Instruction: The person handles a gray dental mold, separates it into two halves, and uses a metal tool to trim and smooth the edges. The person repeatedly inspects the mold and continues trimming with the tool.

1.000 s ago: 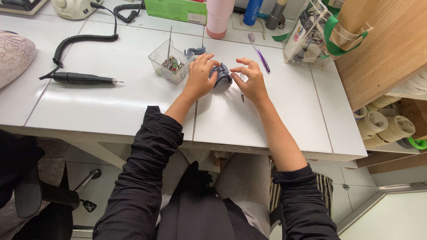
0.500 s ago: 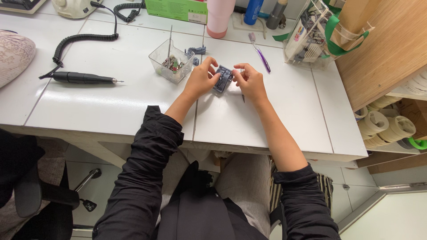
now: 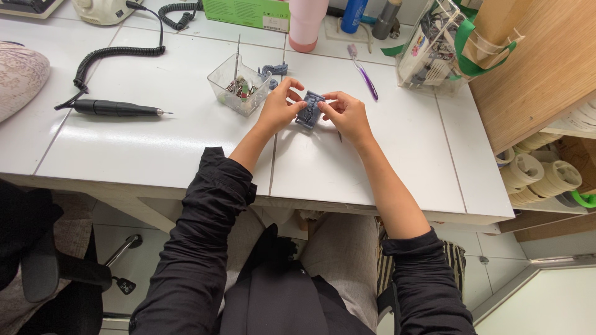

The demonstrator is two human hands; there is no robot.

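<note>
You have the small grey-blue moulded piece [image 3: 310, 110] pinched between both hands, held just above the white surface [image 3: 186, 142], a little to the right of the clear plastic tub [image 3: 238, 84] of small bits. Your left hand [image 3: 279, 107] closes thumb and fingertips on the piece's left edge; your right hand [image 3: 345, 113] does the same on its right edge. Neither hand is spread; both are pressed onto the piece from opposite sides.

To handle it well, keep the grip on the edges, as you have it, so the detailed face stays uncovered and you can see it. Rest your wrists or forearms on the surface for steadiness. Squeeze only as hard as you need to stop it slipping; a thin moulded part like this looks as if it could flex or snap under a hard pinch. Whether your right hand also holds a small tool, I cannot tell.

The piece is roughly rectangular. Its long axis runs away from you and back, tipped slightly, with the far end leaning towards the tub's side and the near end towards your right hand. Its broad, patterned face looks up at you.

Other things stand around the tub: a second grey-blue piece [image 3: 274, 70] just behind it, the black handpiece [image 3: 115, 108] with its coiled cable well to its left, and a purple toothbrush [image 3: 362, 71] off to its right, beyond your hands.
</note>
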